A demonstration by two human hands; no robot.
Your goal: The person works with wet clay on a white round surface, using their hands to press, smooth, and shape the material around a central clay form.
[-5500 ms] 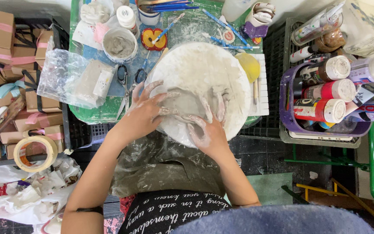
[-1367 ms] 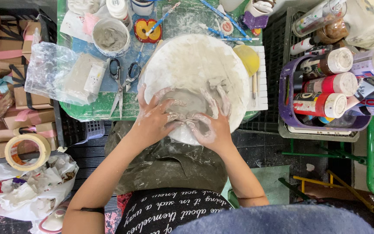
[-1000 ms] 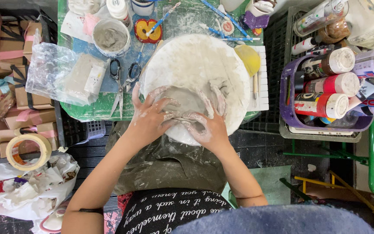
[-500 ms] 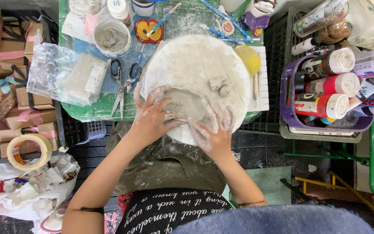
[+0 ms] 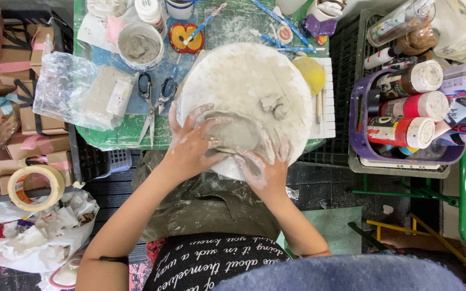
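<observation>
A flat slab of wet grey clay (image 5: 241, 132) lies on the near part of a round white board (image 5: 244, 75). My left hand (image 5: 190, 143), smeared with clay, presses on the slab's left side with fingers spread. On the slab's near right edge rests my right hand (image 5: 262, 167), its fingers reaching up along the clay. Two small clay lumps (image 5: 274, 103) sit on the board beyond the slab. Both hands touch the clay; neither lifts it.
Scissors (image 5: 155, 99), a bagged clay block (image 5: 95, 97) and a cup of grey slip (image 5: 140, 46) lie left of the board. A yellow sponge (image 5: 309, 73) sits at its right. A purple basket (image 5: 362, 145) of paint bottles stands right; tape roll (image 5: 34, 186) and boxes left.
My right hand has slid down from the slab's right side to its near edge. The left hand stays pressing on the left of the clay.
</observation>
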